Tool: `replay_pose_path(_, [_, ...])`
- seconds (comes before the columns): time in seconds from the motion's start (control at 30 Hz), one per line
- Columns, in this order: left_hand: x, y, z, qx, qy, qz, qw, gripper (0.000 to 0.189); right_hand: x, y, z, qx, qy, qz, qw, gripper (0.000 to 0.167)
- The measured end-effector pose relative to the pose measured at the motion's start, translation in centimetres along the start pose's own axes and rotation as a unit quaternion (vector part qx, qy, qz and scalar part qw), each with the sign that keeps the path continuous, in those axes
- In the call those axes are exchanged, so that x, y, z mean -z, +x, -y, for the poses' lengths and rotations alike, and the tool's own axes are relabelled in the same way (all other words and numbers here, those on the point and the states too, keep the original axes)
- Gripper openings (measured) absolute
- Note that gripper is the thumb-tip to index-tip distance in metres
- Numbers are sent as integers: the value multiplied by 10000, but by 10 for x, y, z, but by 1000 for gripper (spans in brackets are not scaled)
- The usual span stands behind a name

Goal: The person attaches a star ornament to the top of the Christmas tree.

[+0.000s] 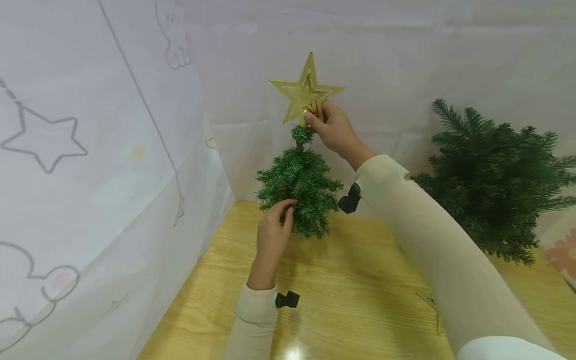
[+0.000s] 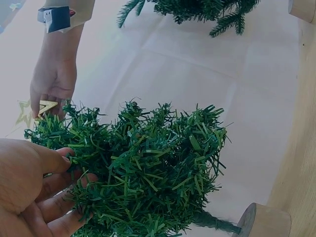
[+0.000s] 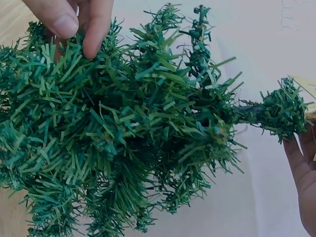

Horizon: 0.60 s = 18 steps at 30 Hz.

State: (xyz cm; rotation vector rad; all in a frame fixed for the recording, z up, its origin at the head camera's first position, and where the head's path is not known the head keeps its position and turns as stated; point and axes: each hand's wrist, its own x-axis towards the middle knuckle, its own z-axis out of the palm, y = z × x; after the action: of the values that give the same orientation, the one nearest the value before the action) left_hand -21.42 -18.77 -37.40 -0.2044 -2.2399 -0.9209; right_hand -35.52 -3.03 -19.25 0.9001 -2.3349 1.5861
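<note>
A small green artificial Christmas tree (image 1: 299,175) stands on the table, with a round wooden base (image 2: 266,222) visible in the left wrist view. At its top is a gold star tree topper (image 1: 306,90) with a short tube at its bottom. My right hand (image 1: 337,130) grips that tube, thumb in front, right above the tree's tip. Lower down, my left hand (image 1: 273,230) holds the tree's front branches between bent fingers and thumb. Foliage hides part of its fingers in the right wrist view. How far the tube sits over the tip cannot be made out.
A larger, darker artificial tree (image 1: 490,180) stands at the right. Under my right forearm lies a thin gold star-shaped piece (image 1: 434,310), partly covered, on the wooden table (image 1: 342,310). White cloth with printed drawings (image 1: 112,150) hangs at the left and back.
</note>
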Motion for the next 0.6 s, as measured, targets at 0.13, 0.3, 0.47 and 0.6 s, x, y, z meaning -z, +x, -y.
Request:
replay_pose_path(0.13, [-1, 0, 1, -17, -1, -1, 10000, 23, -5, -3, -1, -65, -142, -234, 9996, 33])
replay_pose_path(0.3, [-2, 0, 2, 11, 6, 36, 10000, 23, -8, -4, 0, -87, -257, -399, 9988, 32])
replay_pose_path(0.47, [-2, 0, 2, 34, 3, 10, 10000, 23, -10, -4, 5, -48, -511, -354, 9981, 31])
replay_pose_path(0.6, [-5, -1, 2, -22, -47, 31, 10000, 23, -8, -6, 3, -125, -626, -338, 9974, 32])
